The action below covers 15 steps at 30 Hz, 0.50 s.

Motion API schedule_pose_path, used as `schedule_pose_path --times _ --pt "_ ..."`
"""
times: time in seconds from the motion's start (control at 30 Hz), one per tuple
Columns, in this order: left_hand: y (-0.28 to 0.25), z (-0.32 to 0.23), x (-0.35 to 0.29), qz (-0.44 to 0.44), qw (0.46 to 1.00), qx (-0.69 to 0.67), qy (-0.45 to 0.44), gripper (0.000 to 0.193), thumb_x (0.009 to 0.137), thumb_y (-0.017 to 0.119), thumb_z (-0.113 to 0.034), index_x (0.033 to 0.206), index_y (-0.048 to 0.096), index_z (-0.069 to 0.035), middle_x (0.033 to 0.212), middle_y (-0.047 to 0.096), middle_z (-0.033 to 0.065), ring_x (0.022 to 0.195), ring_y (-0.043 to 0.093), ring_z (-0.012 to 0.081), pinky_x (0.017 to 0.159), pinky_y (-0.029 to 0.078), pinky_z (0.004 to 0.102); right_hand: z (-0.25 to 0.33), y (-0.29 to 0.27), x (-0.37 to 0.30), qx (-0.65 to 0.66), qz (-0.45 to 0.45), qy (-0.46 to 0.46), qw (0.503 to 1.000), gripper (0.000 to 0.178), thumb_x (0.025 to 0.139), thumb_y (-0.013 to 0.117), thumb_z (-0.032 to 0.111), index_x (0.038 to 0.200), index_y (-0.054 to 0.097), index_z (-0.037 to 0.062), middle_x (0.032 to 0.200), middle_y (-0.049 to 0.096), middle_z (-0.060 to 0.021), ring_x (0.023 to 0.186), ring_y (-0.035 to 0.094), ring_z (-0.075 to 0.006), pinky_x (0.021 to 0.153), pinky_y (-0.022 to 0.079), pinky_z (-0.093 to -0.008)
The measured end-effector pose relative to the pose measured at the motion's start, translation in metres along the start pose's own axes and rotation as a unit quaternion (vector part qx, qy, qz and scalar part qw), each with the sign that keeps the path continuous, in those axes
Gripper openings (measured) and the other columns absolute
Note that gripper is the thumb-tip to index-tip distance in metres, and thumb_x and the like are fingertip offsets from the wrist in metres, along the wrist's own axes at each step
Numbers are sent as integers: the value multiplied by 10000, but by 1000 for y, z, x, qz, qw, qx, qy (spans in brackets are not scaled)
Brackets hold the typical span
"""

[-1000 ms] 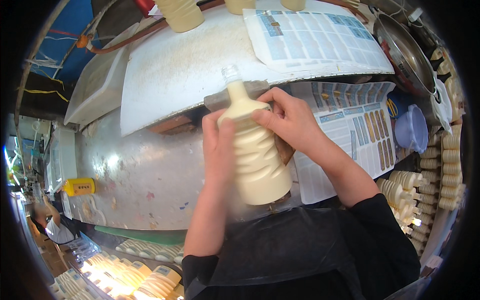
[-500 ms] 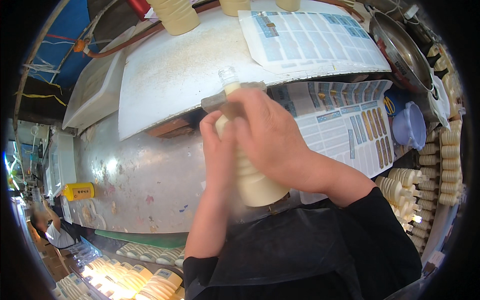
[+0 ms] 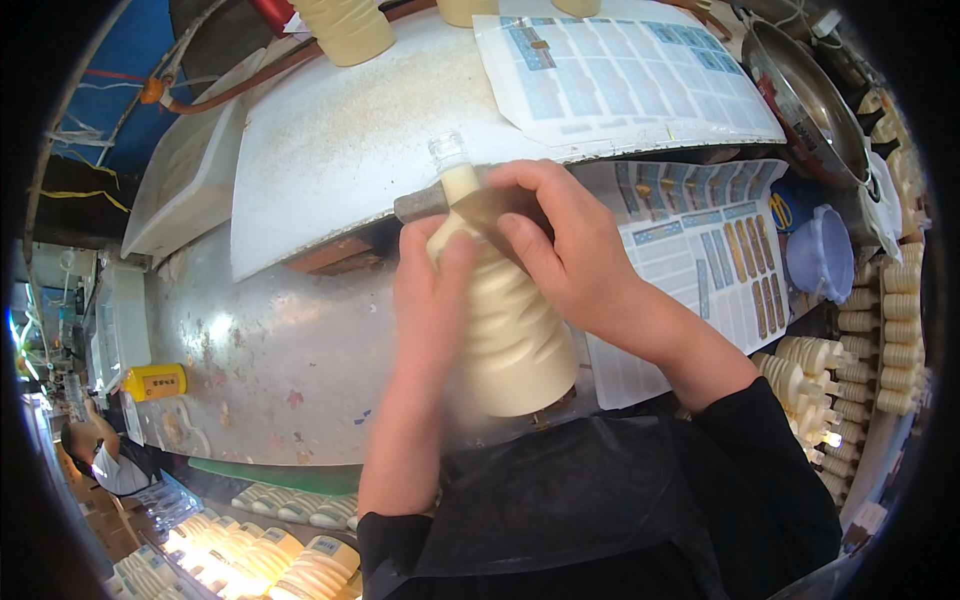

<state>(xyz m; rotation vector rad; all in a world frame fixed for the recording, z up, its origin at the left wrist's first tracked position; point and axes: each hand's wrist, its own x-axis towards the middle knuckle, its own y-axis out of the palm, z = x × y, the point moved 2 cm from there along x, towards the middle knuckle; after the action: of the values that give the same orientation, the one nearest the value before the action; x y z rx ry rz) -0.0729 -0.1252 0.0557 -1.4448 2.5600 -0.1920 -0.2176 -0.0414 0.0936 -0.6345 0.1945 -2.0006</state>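
While the left hand (image 3: 432,290) grips the bottle (image 3: 505,330), the right hand (image 3: 565,255) curls over it.

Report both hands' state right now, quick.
Left hand: closed around the cream ribbed bottle, holding it.
Right hand: curled over the bottle's shoulder, pressing a brown label there.

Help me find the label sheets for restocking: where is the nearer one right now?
In the head view the nearer label sheet lies on the metal counter, just right of the right hand gripping the cream bottle.
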Motion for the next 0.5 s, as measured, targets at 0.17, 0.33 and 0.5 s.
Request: schedule_pose_path --times 0.17,0.33,0.5 --pt "-1 19 2 12 998 -62 26 429 1055 547 -359 1255 558 20 1175 640 159 1079 605 198 970 482 355 -22 -6 6 1 -47 7 999 340 930 614 51 1265 558 31 1185 650 -179 1087 653 -356 937 518 -405" --pt "1 21 0 4 985 -175 -5 391 1094 484 -334 1257 570 11 1179 642 121 1070 599 156 953 487 325 1 -9 1 -20 11 -58 998 269 889 673 45 1154 631 30 1117 693 -144 995 697 -302 852 556 -376" --pt "2 17 -2 4 954 -291 -65 421 1120 411 -335 1284 594 6 1203 662 114 1086 622 165 954 508 330 4 -9 10 -182 -40 -221 957 273 818 708 35 1086 672 77 1063 705 -100 898 702 -286 782 568 -390"
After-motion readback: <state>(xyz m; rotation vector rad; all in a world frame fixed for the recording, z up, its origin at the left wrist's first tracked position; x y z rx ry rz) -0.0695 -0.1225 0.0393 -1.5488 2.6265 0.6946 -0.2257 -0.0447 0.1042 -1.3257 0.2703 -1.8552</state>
